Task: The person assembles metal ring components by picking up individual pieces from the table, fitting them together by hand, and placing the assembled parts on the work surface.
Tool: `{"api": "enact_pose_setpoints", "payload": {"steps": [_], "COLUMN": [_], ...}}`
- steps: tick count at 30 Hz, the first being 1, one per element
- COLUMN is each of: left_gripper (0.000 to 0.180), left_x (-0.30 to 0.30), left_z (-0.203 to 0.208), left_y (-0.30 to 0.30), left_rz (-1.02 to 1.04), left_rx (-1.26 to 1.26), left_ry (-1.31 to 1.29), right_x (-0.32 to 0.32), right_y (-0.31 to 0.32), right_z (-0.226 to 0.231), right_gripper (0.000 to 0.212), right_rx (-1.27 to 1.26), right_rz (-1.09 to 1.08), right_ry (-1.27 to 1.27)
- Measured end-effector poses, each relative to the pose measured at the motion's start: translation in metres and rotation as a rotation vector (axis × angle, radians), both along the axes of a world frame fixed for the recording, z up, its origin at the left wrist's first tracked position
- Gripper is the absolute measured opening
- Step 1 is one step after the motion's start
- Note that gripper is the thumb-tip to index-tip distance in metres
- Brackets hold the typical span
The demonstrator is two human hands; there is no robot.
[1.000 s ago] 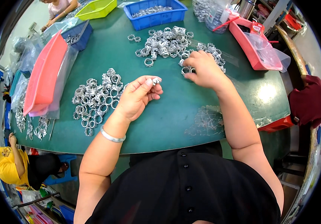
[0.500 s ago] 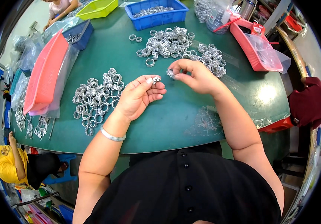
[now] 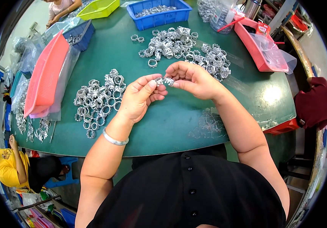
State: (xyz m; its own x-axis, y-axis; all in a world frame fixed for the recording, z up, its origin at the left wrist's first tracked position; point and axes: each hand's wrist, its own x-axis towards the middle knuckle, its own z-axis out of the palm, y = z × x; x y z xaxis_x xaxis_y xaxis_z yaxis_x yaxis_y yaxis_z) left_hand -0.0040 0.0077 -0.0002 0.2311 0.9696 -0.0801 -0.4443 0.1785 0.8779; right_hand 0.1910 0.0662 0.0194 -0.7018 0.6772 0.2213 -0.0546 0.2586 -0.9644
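Observation:
My left hand (image 3: 140, 98) pinches a small silver metal ring (image 3: 159, 81) between thumb and fingers above the green table (image 3: 178, 121). My right hand (image 3: 193, 79) holds a second small silver ring (image 3: 169, 81) right against the first, the two pieces touching. A heap of silver rings (image 3: 98, 99) lies left of my left hand. A larger heap of silver rings (image 3: 184, 47) lies just beyond my right hand. A silver bangle (image 3: 114, 138) sits on my left wrist.
A blue crate (image 3: 159, 15) with metal parts stands at the far edge, a yellow-green bin (image 3: 98, 8) beside it. A red tray (image 3: 43, 76) leans at the left, a pink tray (image 3: 260, 43) with plastic bags at the right. Another person (image 3: 7, 167) sits lower left.
My right hand left the far heap with a ring and came back toward my left hand; the two rings now meet between my fingertips.

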Motion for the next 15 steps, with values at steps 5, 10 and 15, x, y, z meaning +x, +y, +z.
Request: {"api": "enact_pose_setpoints", "payload": {"steps": [5, 10, 15], "left_gripper": [0.030, 0.031, 0.032], "left_x": [-0.0007, -0.0015, -0.0035], "left_z": [-0.0012, -0.0011, -0.0024], "left_y": [0.0003, 0.0008, 0.0020], "left_rz": [-0.011, -0.019, -0.050], "left_rx": [-0.004, -0.013, -0.014], "left_ry": [-0.016, -0.025, -0.060], "right_x": [0.0002, 0.0002, 0.0000], "right_y": [0.0000, -0.0006, -0.0008], "right_z": [-0.0014, -0.0012, -0.0016], "right_gripper": [0.028, 0.029, 0.029], "right_rx": [0.014, 0.026, 0.032], "right_rz": [0.013, 0.013, 0.024], "right_ry": [-0.011, -0.023, -0.012]}}
